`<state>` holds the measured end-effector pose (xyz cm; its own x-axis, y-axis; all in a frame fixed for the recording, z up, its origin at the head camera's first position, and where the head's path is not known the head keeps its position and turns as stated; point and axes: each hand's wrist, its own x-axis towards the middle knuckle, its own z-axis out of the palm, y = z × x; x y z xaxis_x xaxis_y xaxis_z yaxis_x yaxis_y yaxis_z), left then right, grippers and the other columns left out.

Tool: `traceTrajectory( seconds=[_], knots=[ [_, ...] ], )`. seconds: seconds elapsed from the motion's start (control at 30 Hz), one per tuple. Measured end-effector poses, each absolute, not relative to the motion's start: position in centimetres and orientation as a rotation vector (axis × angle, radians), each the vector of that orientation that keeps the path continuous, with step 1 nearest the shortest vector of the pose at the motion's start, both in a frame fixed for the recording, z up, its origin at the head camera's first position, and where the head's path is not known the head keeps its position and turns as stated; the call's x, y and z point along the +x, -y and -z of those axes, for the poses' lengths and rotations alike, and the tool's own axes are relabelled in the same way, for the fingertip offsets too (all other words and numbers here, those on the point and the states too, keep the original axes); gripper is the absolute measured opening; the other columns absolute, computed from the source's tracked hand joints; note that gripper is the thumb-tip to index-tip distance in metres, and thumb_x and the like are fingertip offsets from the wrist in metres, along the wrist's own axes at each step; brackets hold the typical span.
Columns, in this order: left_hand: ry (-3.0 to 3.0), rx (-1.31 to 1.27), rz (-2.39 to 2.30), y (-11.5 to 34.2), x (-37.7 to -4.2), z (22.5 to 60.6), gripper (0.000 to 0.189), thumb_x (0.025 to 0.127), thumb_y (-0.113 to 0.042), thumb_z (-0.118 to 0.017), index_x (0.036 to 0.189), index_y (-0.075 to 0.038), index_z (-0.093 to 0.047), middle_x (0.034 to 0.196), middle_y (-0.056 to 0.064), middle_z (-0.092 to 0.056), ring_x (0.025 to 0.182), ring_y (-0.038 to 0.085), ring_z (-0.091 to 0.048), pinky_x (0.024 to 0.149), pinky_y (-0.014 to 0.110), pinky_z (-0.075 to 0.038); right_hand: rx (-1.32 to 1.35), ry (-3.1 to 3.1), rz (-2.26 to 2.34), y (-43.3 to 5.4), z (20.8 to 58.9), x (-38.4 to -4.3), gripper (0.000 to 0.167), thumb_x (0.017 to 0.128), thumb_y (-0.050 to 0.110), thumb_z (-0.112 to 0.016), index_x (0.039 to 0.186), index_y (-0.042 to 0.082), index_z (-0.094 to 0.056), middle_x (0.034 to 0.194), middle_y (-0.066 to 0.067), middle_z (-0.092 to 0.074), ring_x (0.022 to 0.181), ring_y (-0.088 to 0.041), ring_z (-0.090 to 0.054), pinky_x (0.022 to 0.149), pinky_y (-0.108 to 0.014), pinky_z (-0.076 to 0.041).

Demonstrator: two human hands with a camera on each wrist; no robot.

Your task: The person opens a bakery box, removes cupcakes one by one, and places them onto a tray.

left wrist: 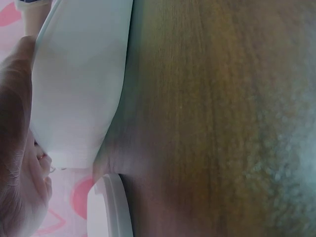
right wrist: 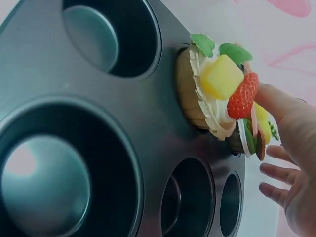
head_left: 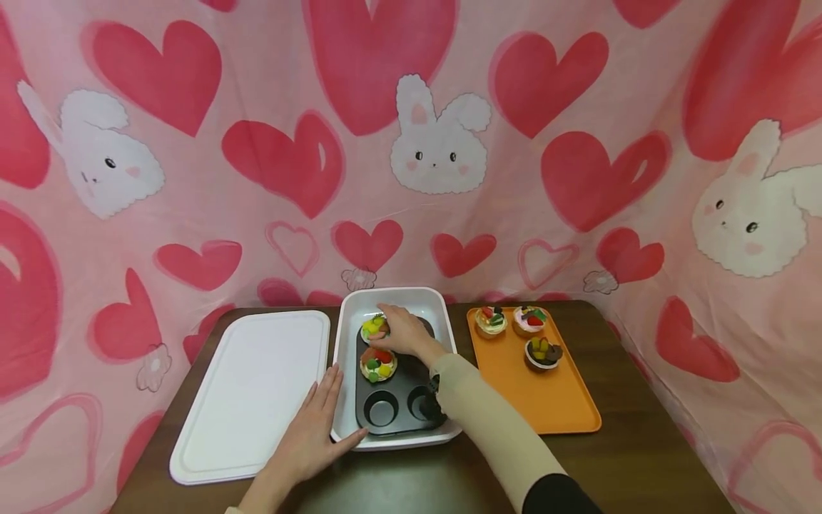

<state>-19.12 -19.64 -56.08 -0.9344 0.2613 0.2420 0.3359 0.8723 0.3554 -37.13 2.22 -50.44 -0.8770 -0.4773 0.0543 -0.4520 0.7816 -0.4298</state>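
A dark muffin tin lies inside a deep white tray. Two toy fruit tarts sit in its left row: the nearer tart has a strawberry, yellow pieces and green leaves over cream, and the far tart carries yellow pieces. My right hand reaches over the tin to the far tart. In the right wrist view its fingers are spread beside that tart, with no clear grip. At the white tray's front left corner, my left hand rests with straight fingers along the outer wall.
On the right, an orange tray bears three more tarts: two light ones at its far edge and a dark one nearer. A flat white tray lies on the left of the brown table. Patterned pink cloth hangs behind.
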Motion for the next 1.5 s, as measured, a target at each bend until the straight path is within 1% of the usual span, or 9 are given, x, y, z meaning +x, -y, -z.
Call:
traceTrajectory(
  seconds=[0.13, 0.37, 0.57, 0.7, 0.83, 1.0, 1.2, 1.3, 1.5],
  knots=[
    [2.888, -0.445, 0.615, 19.4, -19.3, 56.2, 0.118, 0.089, -0.072, -0.076, 0.171, 0.000, -0.033, 0.181, 0.017, -0.032, 0.166, 0.035, -0.039, 0.135, 0.061, -0.035, -0.718, -2.917, 0.635, -1.6, 50.7, -37.7, 0.088, 0.092, 0.045, -0.086, 0.163, 0.009, -0.050, 0.157, -0.017, -0.063, 0.140, -0.034, -0.062, 0.124, -0.054, -0.052],
    [2.869, -0.446, 0.607, 19.4, -19.2, 56.6, 0.118, 0.088, -0.073, -0.077, 0.171, -0.001, -0.033, 0.181, 0.017, -0.032, 0.165, 0.034, -0.040, 0.135, 0.060, -0.035, -0.706, -2.950, 0.653, -1.5, 54.6, -40.7, 0.099, 0.084, 0.061, -0.089, 0.162, 0.012, -0.052, 0.153, -0.012, -0.065, 0.135, -0.028, -0.064, 0.118, -0.050, -0.057],
    [2.860, -0.441, 0.597, 19.7, -19.0, 56.3, 0.118, 0.088, -0.072, -0.078, 0.171, -0.001, -0.033, 0.181, 0.017, -0.033, 0.165, 0.034, -0.040, 0.134, 0.061, -0.036, -0.590, -2.837, 0.786, -0.9, 51.2, -38.4, 0.092, 0.088, 0.045, -0.089, 0.161, 0.004, -0.052, 0.154, -0.018, -0.063, 0.134, -0.033, -0.062, 0.123, -0.053, -0.053],
    [2.862, -0.442, 0.590, 19.7, -19.0, 56.4, 0.117, 0.088, -0.072, -0.078, 0.171, -0.001, -0.034, 0.181, 0.017, -0.033, 0.165, 0.034, -0.040, 0.133, 0.061, -0.037, -0.600, -2.848, 0.713, -0.7, 51.2, -38.5, 0.091, 0.090, 0.045, -0.088, 0.162, 0.005, -0.050, 0.156, -0.017, -0.062, 0.135, -0.032, -0.062, 0.124, -0.052, -0.053],
    [2.858, -0.440, 0.597, 19.6, -19.0, 56.4, 0.117, 0.087, -0.071, -0.079, 0.170, -0.001, -0.035, 0.180, 0.017, -0.034, 0.164, 0.035, -0.041, 0.132, 0.062, -0.038, -0.628, -2.888, 0.662, -0.5, 53.7, -40.6, 0.091, 0.086, 0.052, -0.090, 0.157, 0.006, -0.056, 0.146, -0.014, -0.068, 0.124, -0.028, -0.066, 0.114, -0.050, -0.060],
    [2.866, -0.424, 0.607, 19.5, -19.1, 56.4, 0.117, 0.087, -0.071, -0.079, 0.171, -0.002, -0.035, 0.181, 0.016, -0.033, 0.165, 0.034, -0.040, 0.134, 0.060, -0.036, -0.650, -2.932, 0.597, -0.3, 58.2, -44.2, 0.089, 0.080, 0.062, -0.091, 0.146, 0.010, -0.063, 0.128, -0.006, -0.071, 0.109, -0.022, -0.065, 0.102, -0.042, -0.063],
    [2.844, -0.430, 0.573, 19.2, -19.2, 56.3, 0.117, 0.087, -0.074, -0.078, 0.170, -0.003, -0.036, 0.180, 0.015, -0.035, 0.163, 0.033, -0.043, 0.131, 0.060, -0.040, -0.641, -2.985, 0.609, -0.5, 58.7, -44.7, 0.072, 0.075, 0.064, -0.095, 0.117, 0.010, -0.073, 0.104, -0.001, -0.066, 0.090, -0.018, -0.061, 0.080, -0.036, -0.060],
    [2.846, -0.435, 0.570, 19.1, -19.2, 56.2, 0.117, 0.088, -0.075, -0.076, 0.171, -0.003, -0.036, 0.181, 0.014, -0.034, 0.163, 0.034, -0.044, 0.131, 0.059, -0.040, -0.626, -2.985, 0.629, -0.5, 58.6, -44.6, 0.069, 0.074, 0.061, -0.096, 0.111, 0.008, -0.073, 0.101, -0.002, -0.065, 0.088, -0.018, -0.059, 0.077, -0.036, -0.058],
    [2.877, -0.417, 0.604, 19.4, -19.0, 56.3, 0.118, 0.088, -0.072, -0.078, 0.172, -0.002, -0.033, 0.182, 0.015, -0.031, 0.164, 0.037, -0.042, 0.134, 0.059, -0.037, -0.614, -2.964, 0.623, 0.0, 59.0, -44.7, 0.065, 0.075, 0.058, -0.095, 0.108, 0.006, -0.074, 0.100, -0.004, -0.065, 0.088, -0.020, -0.059, 0.076, -0.036, -0.057]
  ],
)
